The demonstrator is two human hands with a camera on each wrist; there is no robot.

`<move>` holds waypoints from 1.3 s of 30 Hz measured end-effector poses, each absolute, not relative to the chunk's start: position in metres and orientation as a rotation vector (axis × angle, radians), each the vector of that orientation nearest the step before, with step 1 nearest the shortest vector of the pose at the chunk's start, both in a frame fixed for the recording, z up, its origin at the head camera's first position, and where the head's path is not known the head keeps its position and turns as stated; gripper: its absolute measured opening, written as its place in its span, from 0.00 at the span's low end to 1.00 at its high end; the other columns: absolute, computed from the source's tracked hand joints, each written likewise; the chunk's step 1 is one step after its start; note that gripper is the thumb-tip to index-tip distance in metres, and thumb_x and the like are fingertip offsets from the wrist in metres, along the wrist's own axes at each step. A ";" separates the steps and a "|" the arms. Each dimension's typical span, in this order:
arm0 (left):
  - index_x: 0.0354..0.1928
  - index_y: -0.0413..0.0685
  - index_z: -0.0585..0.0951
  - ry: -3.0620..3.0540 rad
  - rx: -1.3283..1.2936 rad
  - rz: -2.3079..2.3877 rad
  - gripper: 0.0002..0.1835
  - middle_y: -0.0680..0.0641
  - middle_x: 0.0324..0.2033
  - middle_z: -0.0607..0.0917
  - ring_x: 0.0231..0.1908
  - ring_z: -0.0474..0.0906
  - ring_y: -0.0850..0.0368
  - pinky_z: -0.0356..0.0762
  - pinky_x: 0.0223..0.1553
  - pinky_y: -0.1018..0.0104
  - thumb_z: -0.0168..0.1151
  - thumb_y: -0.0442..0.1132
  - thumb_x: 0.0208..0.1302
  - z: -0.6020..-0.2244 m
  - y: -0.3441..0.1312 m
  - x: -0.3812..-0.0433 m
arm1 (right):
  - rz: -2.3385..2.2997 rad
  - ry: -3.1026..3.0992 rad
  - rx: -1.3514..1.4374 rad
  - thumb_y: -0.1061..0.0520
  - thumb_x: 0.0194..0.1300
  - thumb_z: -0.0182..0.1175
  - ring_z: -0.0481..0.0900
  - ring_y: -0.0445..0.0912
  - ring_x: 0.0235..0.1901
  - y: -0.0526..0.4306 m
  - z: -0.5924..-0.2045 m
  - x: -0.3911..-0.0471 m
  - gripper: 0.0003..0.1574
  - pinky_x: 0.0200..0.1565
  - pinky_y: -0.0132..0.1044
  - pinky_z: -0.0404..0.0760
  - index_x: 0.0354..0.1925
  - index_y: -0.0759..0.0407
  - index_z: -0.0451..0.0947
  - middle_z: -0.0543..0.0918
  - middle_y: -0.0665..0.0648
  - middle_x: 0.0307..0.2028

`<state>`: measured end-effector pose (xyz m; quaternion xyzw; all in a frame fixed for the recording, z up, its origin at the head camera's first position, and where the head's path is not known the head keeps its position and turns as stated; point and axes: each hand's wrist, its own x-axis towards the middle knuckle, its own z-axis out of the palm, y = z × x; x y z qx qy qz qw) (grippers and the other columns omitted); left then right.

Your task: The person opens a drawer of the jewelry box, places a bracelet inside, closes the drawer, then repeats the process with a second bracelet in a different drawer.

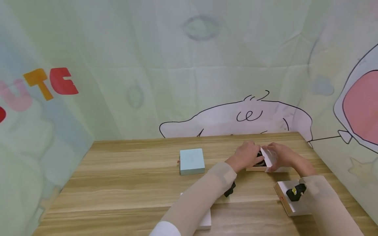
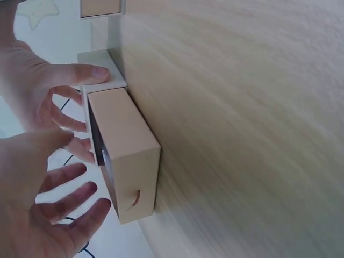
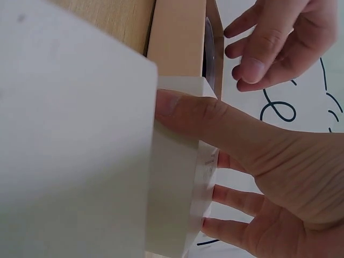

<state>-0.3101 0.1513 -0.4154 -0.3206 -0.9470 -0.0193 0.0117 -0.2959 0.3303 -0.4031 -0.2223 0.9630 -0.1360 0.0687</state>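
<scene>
A tan drawer box (image 2: 131, 134) with a small red pull tab stands partly out of its white sleeve (image 3: 177, 166), near the table's far right. My right hand (image 1: 282, 156) grips that sleeve, thumb (image 3: 177, 105) on one side and fingers on the opposite side. My left hand (image 1: 245, 155) is over the drawer's open top, its fingers spread and loosely bent, with nothing pinched in them. Inside the drawer lies a dark, rounded item (image 1: 260, 162), partly covered by the left hand in the head view.
A light blue box (image 1: 192, 161) stands left of my hands. Near my right forearm lies an opened box (image 1: 284, 200) with a black and yellow item (image 1: 296, 192) on it. A black item (image 1: 229, 190) and a white box (image 1: 205, 220) are partly behind my left sleeve. A printed curtain (image 1: 189, 82) hangs behind the table.
</scene>
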 end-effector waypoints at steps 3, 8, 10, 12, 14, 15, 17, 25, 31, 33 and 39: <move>0.55 0.52 0.82 -2.940 -0.974 -0.208 0.19 0.53 0.44 0.83 0.42 0.78 0.63 0.77 0.35 0.74 0.53 0.55 0.75 -0.414 0.150 -0.314 | -0.418 2.908 -0.684 0.50 0.35 0.85 0.76 0.63 0.46 0.331 -0.403 -0.295 0.59 0.47 0.62 0.76 0.62 0.72 0.71 0.77 0.74 0.53; 0.54 0.51 0.82 -2.960 -0.891 -0.428 0.15 0.54 0.45 0.84 0.41 0.78 0.64 0.76 0.36 0.74 0.52 0.48 0.76 -0.412 0.146 -0.315 | -0.433 2.917 -0.700 0.51 0.34 0.85 0.77 0.64 0.46 0.330 -0.403 -0.295 0.58 0.49 0.63 0.75 0.61 0.71 0.72 0.77 0.73 0.53; 0.55 0.51 0.82 -2.968 -0.868 -0.400 0.15 0.53 0.47 0.83 0.44 0.79 0.63 0.77 0.39 0.74 0.51 0.47 0.77 -0.411 0.145 -0.315 | -0.435 2.919 -0.707 0.51 0.34 0.85 0.77 0.64 0.46 0.330 -0.404 -0.296 0.58 0.49 0.64 0.75 0.61 0.72 0.72 0.77 0.73 0.52; 0.55 0.50 0.81 -2.970 -0.863 -0.305 0.15 0.54 0.47 0.83 0.46 0.78 0.63 0.77 0.42 0.73 0.49 0.45 0.77 -0.409 0.143 -0.316 | -0.441 2.921 -0.705 0.51 0.34 0.85 0.77 0.63 0.46 0.331 -0.404 -0.296 0.58 0.49 0.63 0.75 0.61 0.71 0.72 0.78 0.72 0.52; 0.50 0.50 0.82 -2.963 -0.853 -0.233 0.13 0.54 0.44 0.83 0.43 0.78 0.63 0.77 0.40 0.73 0.49 0.43 0.77 -0.408 0.141 -0.316 | -0.444 2.920 -0.706 0.51 0.34 0.85 0.76 0.63 0.45 0.331 -0.404 -0.296 0.58 0.48 0.63 0.75 0.61 0.71 0.72 0.78 0.72 0.51; 0.48 0.50 0.83 -2.961 -0.851 -0.203 0.12 0.55 0.41 0.82 0.40 0.77 0.64 0.76 0.37 0.74 0.50 0.43 0.76 -0.407 0.140 -0.316 | -0.446 2.920 -0.702 0.51 0.34 0.85 0.76 0.63 0.45 0.331 -0.404 -0.296 0.58 0.48 0.63 0.76 0.61 0.71 0.73 0.77 0.72 0.51; 0.43 0.49 0.83 -2.981 -0.823 -0.208 0.11 0.55 0.37 0.81 0.36 0.75 0.64 0.75 0.31 0.74 0.51 0.41 0.75 -0.406 0.138 -0.316 | -0.447 2.917 -0.690 0.50 0.34 0.85 0.76 0.62 0.44 0.330 -0.404 -0.296 0.58 0.48 0.63 0.76 0.62 0.71 0.73 0.78 0.72 0.51; 0.27 0.48 0.77 -3.088 -0.673 -0.436 0.16 0.53 0.24 0.75 0.20 0.69 0.62 0.67 0.16 0.72 0.50 0.39 0.76 -0.409 0.131 -0.316 | -0.446 2.910 -0.669 0.50 0.35 0.85 0.76 0.62 0.45 0.329 -0.404 -0.295 0.58 0.48 0.63 0.76 0.62 0.70 0.72 0.78 0.71 0.51; 0.19 0.49 0.72 -3.101 -0.590 -0.549 0.20 0.52 0.21 0.73 0.19 0.68 0.60 0.66 0.16 0.71 0.51 0.38 0.74 -0.411 0.124 -0.318 | -0.435 2.915 -0.681 0.50 0.34 0.85 0.76 0.63 0.46 0.330 -0.404 -0.294 0.58 0.49 0.64 0.75 0.62 0.71 0.73 0.78 0.72 0.51; 0.18 0.49 0.71 -3.115 -0.593 -0.544 0.20 0.52 0.20 0.73 0.19 0.68 0.60 0.66 0.16 0.71 0.51 0.38 0.74 -0.411 0.121 -0.318 | -0.433 2.914 -0.683 0.50 0.34 0.85 0.76 0.64 0.46 0.331 -0.404 -0.295 0.58 0.49 0.64 0.75 0.62 0.71 0.72 0.78 0.71 0.51; 0.19 0.49 0.68 -3.168 -0.588 -0.648 0.20 0.52 0.18 0.68 0.16 0.63 0.60 0.62 0.16 0.70 0.53 0.37 0.73 -0.413 0.113 -0.317 | -0.427 2.910 -0.682 0.50 0.34 0.85 0.76 0.63 0.46 0.331 -0.404 -0.294 0.58 0.49 0.64 0.75 0.61 0.71 0.73 0.78 0.71 0.51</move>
